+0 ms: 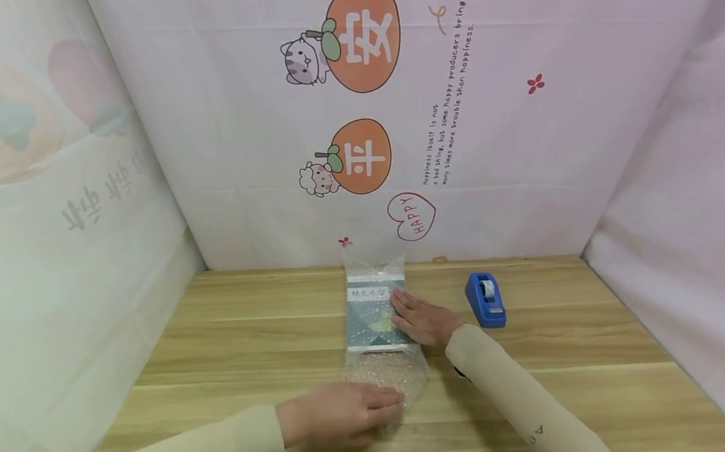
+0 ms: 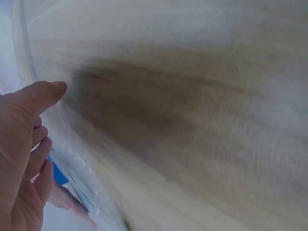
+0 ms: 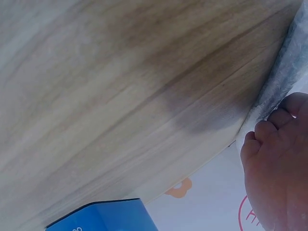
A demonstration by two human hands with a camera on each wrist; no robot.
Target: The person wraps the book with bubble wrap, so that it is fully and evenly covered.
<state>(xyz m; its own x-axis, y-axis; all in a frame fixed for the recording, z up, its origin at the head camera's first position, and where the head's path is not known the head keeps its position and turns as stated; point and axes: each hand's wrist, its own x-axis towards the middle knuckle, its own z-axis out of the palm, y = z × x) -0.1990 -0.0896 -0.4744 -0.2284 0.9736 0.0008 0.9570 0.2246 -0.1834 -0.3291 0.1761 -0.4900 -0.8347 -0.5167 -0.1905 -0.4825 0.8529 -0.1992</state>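
A flat, book-like item (image 1: 364,323) with a teal cover and a white title band lies on the table under clear bubble wrap (image 1: 387,372). The wrap runs past it at the far end and the near end. My right hand (image 1: 427,319) rests on the item's right edge, fingers extended over the wrap. Over the near end of the wrap lies my left hand (image 1: 345,413), slightly blurred, its fingers reaching to the right. In the left wrist view the left thumb (image 2: 48,94) stands apart from the other fingers, and the wrap shows beyond the hand.
A blue tape dispenser (image 1: 486,300) with a roll in it stands to the right of the wrapped item, close to my right hand. The wood-grain table (image 1: 262,340) meets a printed white cloth (image 1: 249,157) at the back, with more cloth along both sides.
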